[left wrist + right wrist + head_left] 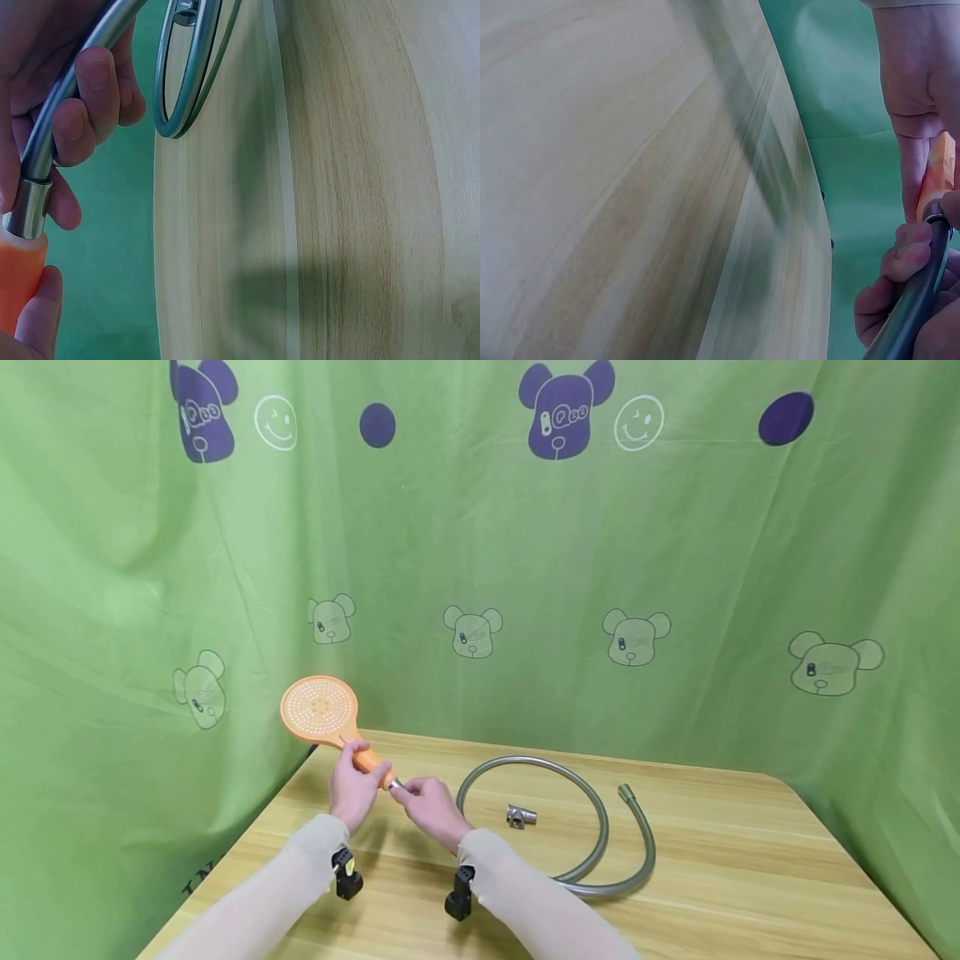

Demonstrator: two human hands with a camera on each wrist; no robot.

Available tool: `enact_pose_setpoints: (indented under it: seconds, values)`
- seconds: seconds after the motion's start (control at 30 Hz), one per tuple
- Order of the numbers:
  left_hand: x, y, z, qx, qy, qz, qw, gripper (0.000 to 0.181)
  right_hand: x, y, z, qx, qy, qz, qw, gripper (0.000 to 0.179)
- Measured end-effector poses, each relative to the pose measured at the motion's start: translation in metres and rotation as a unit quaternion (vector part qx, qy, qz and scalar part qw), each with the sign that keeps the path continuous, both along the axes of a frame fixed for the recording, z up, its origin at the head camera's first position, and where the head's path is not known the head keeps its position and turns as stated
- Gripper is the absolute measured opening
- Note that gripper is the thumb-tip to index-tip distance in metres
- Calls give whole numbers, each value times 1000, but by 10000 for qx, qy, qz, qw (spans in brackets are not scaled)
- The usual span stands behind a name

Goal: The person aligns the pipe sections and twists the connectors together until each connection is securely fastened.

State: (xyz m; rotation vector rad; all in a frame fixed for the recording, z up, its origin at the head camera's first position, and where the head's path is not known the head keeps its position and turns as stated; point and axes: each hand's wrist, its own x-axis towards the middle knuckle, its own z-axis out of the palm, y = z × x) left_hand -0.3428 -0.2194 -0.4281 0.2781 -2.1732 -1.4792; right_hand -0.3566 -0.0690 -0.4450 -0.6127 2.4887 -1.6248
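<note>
An orange shower head with a round, pale-dotted face is held up over the table's left side. My left hand grips its handle, thumb lying along it. Right at the handle's lower end, my right hand pinches the metal end fitting of a grey shower hose. In the left wrist view the fitting meets the white collar of the handle in line with it. Fingers of the right hand curl round the hose just behind the fitting in the right wrist view.
The hose loops over the wooden table, its other end fitting lying to the right. Inside the loop sits a small chrome angle valve. A green patterned curtain hangs behind and along both sides.
</note>
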Motion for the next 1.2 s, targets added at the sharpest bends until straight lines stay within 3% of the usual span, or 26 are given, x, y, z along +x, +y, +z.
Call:
enact_pose_setpoints:
  seconds: [0.2,0.63,0.97,1.2]
  values:
    - [0,0,1,-42,21,13,10000,53,1,1,-1,-204,-155,17,9997,27]
    - [0,0,1,-53,32,16,10000,53,-1,0,-2,-160,145,-18,9998,30]
    - [-1,1,-1,-85,20,40,10000,52,1,0,-2,-312,-45,-119,9994,32]
    - [-2,-1,-1,-74,-5,30,10000,55,1,1,-2,-337,130,-44,9993,28]
